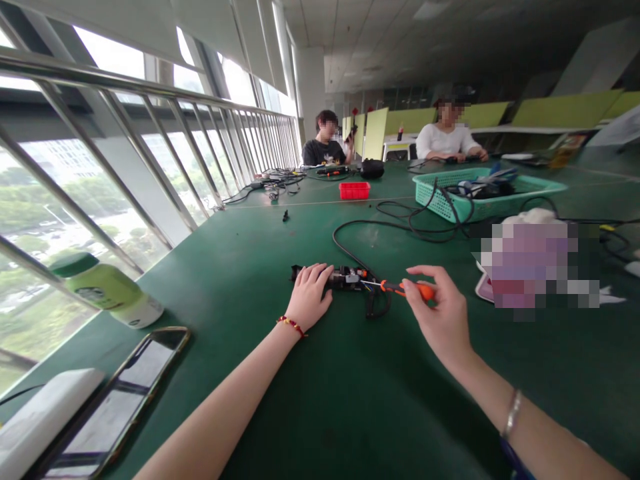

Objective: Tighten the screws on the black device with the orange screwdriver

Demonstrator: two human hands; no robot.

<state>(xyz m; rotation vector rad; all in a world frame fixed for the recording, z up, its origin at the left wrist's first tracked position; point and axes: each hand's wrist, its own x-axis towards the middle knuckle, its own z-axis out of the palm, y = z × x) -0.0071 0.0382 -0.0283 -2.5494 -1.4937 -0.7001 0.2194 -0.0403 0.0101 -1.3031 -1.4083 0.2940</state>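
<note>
A small black device (345,277) with exposed parts and a black cable lies on the green table (310,400). My left hand (310,297) rests on its left end, fingers curled over it and pressing it down. My right hand (435,313) pinches an orange-handled screwdriver (405,287), whose thin tip points left into the device's right end. A red string bracelet sits on my left wrist, a silver bangle on my right.
A white-green bottle (107,290) lies at the left, with a phone (115,400) and a white box (40,417) near the front edge. A teal basket (480,193) of cables and a red tray (355,190) stand farther back. Two people sit at the far end.
</note>
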